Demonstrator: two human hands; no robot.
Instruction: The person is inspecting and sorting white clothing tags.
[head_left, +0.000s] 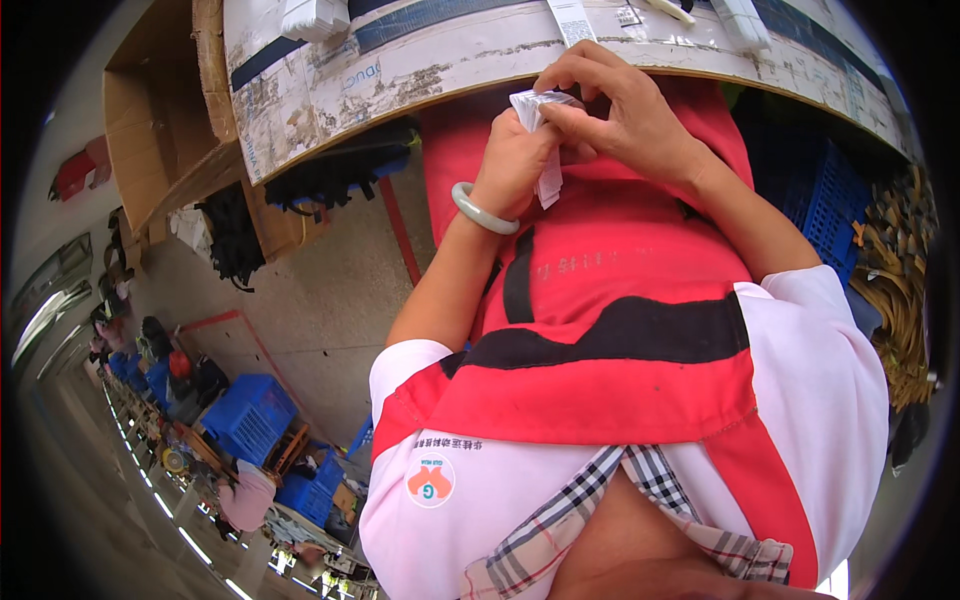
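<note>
A stack of white paper labels (pixel 549 186), fanned at its upper end, is gripped in my left hand (pixel 508 158) just off the table's near edge. Below the fingers the stack's lower end sticks out. My right hand (pixel 625 112) comes in from the other side, its thumb and fingers closed at the fanned end of the same labels. How many it pinches is too small to make out. A long white printed label strip (pixel 572 20) lies on the table just beyond my right hand. My left wrist wears a pale bangle (pixel 484 209).
The worn white table (pixel 420 88) spans the top, bearing a bundle of white slips (pixel 314 18) and another white bundle (pixel 742 24). An open cardboard box (pixel 150 115) stands left. Blue crates (pixel 248 418) sit lower left; another blue crate (pixel 832 205) is right, near hanging brown straps (pixel 895 300).
</note>
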